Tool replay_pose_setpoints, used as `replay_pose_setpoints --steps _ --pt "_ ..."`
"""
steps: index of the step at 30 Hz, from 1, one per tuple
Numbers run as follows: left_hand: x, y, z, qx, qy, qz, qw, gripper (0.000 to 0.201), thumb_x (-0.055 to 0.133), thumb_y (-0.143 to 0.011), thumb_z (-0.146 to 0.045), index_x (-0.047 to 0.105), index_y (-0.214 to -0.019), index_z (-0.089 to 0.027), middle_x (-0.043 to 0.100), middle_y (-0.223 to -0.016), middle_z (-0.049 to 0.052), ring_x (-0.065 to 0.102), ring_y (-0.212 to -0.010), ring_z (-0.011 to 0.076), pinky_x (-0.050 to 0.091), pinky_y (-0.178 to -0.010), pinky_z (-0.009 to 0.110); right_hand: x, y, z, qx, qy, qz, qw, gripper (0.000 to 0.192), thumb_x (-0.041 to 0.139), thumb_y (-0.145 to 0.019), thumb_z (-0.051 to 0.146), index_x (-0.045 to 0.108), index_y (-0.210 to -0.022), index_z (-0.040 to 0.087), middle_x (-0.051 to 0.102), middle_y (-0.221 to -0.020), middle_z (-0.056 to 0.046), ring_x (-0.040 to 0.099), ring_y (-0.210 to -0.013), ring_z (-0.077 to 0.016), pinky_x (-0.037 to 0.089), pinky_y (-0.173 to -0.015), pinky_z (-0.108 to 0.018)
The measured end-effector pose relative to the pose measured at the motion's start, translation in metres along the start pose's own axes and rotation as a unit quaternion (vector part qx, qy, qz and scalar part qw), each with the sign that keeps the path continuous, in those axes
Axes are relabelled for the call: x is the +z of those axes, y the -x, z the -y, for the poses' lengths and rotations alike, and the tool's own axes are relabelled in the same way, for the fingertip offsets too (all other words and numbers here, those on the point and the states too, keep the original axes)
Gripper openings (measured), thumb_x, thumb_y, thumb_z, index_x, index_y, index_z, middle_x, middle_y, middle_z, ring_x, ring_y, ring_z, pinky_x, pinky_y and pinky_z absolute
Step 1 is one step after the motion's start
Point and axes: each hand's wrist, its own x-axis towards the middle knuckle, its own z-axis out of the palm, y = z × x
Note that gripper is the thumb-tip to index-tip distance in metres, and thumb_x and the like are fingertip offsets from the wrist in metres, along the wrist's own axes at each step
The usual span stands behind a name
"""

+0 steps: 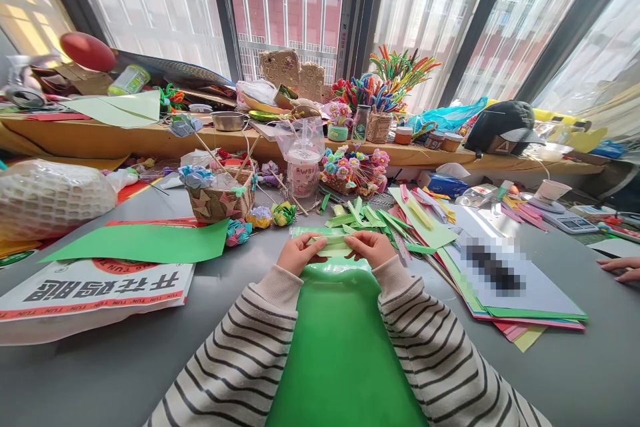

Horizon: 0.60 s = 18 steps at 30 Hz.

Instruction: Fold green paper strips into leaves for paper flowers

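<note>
My left hand (299, 252) and my right hand (371, 247) pinch the two ends of a narrow light-green paper strip (332, 245) over the grey table (125, 360). Both arms wear striped sleeves. A shiny green sheet (340, 347) lies under my wrists and runs toward me. Just beyond my fingers lie several folded green strips (367, 217).
A large green sheet (145, 243) and a printed bag (95, 290) lie to the left. A woven basket (220, 200) with paper flowers and a lidded cup (303, 170) stand behind. Stacked coloured sheets (505, 293) lie on the right, and another person's hand (620, 269) rests at the right edge.
</note>
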Motion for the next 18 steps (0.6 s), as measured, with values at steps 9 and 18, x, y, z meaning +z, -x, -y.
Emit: replay_pose_setpoints --steps 9,18 --pt "0.0018 0.0023 0.0016 -0.004 -0.038 0.031 0.999 0.03 0.07 -0.043 -0.031 0.057 -0.062 -0.011 0.055 -0.057 -0.001 0.053 -0.057 0.0113 0.047 -0.055 0.025 -0.0003 -0.0026 -0.0029 -0.005 -0.029 -0.028 0.999 0.026 0.061 -0.053 0.038 0.056 -0.062 0.014 0.051 -0.05 0.003 0.046 -0.042 -0.0068 0.04 -0.04 -0.019" --pt "0.0031 0.0035 0.0045 0.013 -0.099 0.073 0.992 0.022 0.066 -0.05 -0.032 0.057 -0.055 -0.012 0.054 -0.049 -0.001 0.048 -0.047 0.009 0.038 -0.048 0.021 0.0041 0.0009 0.0014 -0.016 0.001 -0.006 1.0 0.028 0.056 -0.057 0.043 0.053 -0.06 0.015 0.05 -0.052 0.002 0.048 -0.048 -0.0091 0.04 -0.044 -0.021"
